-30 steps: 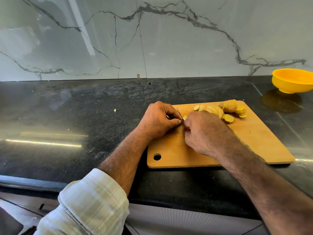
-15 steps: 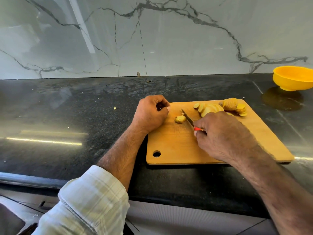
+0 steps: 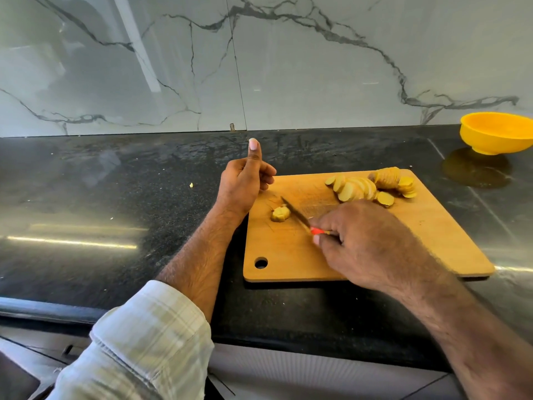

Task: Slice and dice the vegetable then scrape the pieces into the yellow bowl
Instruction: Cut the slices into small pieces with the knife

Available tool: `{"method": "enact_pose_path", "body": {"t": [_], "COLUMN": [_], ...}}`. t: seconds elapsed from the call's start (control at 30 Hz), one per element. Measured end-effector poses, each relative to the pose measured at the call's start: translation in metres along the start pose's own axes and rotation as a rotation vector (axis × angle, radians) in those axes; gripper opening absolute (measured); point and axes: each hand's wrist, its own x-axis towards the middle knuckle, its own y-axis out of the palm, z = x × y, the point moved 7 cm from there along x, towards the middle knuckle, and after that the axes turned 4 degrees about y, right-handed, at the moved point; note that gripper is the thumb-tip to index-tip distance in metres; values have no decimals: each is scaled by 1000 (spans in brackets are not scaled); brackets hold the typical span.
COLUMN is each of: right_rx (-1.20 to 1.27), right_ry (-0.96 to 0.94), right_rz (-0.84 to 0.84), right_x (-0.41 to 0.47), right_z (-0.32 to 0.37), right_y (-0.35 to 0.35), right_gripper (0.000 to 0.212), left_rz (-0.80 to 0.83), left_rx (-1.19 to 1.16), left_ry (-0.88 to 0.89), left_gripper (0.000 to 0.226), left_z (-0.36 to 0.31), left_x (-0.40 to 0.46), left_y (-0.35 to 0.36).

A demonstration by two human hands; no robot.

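Note:
A wooden cutting board (image 3: 403, 243) lies on the black counter. Several yellow round slices (image 3: 357, 187) are piled at its far side, beside an uncut ridged end of the vegetable (image 3: 385, 177). A small end piece (image 3: 279, 214) sits alone near the board's left edge. My right hand (image 3: 366, 241) grips a small knife with a red handle (image 3: 297, 213), its blade pointing at that piece. My left hand (image 3: 245, 180) hovers at the board's far left corner, thumb raised, fingers curled, holding nothing. The yellow bowl (image 3: 499, 132) stands at the far right.
A marble wall runs behind the counter. A few tiny scraps (image 3: 191, 185) lie on the dark counter left of the board. The counter's front edge is near my body, below the board.
My left hand let go of the small piece and lifted away to the left with its thumb up. My right hand drew the knife back, its blade now beside the piece.

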Motion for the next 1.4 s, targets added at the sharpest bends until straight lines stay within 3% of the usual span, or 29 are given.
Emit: {"method": "enact_pose_path", "body": {"t": [0.2, 0.33, 0.5, 0.67, 0.87, 1.07, 1.17, 1.4], "right_rx": [40, 82, 115, 119, 96, 133, 148, 16], "right_ry": [5, 19, 155, 224, 258, 216, 186, 164], "right_rz": [-97, -59, -388, -561, -543, -585, -583, -340], "right_x": [2, -1, -16, -20, -18, -23, -26, -17], "right_z": [-9, -19, -48, -62, -62, -58, -52, -36], "right_y": [-6, -4, -29, -40, -33, -35, -34, -17], "right_gripper": [36, 36, 24, 30, 41, 25, 26, 38], "left_rz": [9, 31, 213, 401, 575, 571, 571, 516], "left_rx": [4, 92, 510, 591, 813, 726, 675, 779], "left_ry": [23, 50, 267, 248, 225, 230, 256, 391], "left_gripper": [81, 71, 20, 29, 43, 11, 9, 9], "left_z": [-2, -7, -37, -61, -56, -45, -47, -54], "left_x": [-1, -3, -12, 0, 15, 27, 25, 4], "left_y": [1, 5, 27, 68, 116, 118, 100, 52]}}
